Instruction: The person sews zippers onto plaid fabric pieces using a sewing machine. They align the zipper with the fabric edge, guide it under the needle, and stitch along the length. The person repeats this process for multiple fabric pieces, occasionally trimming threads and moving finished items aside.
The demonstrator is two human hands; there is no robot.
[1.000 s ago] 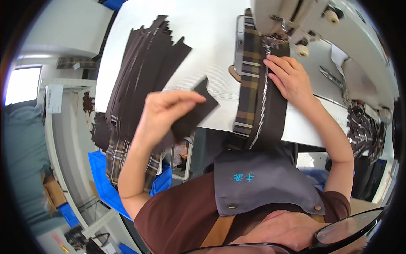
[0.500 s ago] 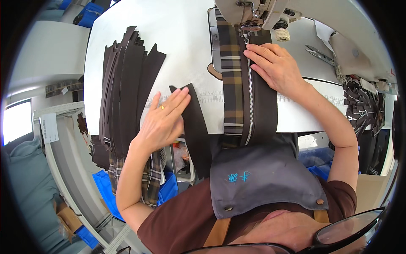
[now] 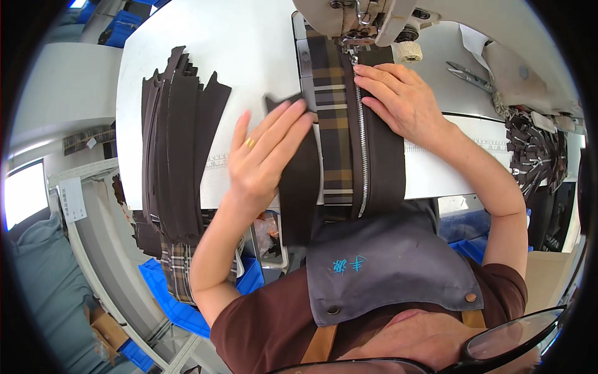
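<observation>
My right hand (image 3: pixel 402 103) lies flat on a dark brown fabric piece with a silver metal zipper (image 3: pixel 362 137), fingertips beside the zipper teeth just in front of the presser foot (image 3: pixel 352 48). Under the zipper's left edge runs a brown, black and white plaid fabric (image 3: pixel 337 143). My left hand (image 3: pixel 268 146) has hold of the upper end of a loose dark fabric strip (image 3: pixel 300 187). Its fingers are stretched, slightly blurred, and its thumb is hidden. The strip hangs over the table's near edge, just left of the plaid.
A stack of dark fabric strips (image 3: pixel 177 143) lies at the left of the white table. The sewing machine head (image 3: pixel 367 15) overhangs the far side. Metal scissors (image 3: pixel 467 76) lie at the right, near a bundle of zipper pieces (image 3: pixel 534 149). Blue bins (image 3: pixel 180 305) sit below.
My left hand has moved right and away from me, bringing the dark strip close to the plaid fabric. My right hand stays on the zipper piece. The view has shifted slightly.
</observation>
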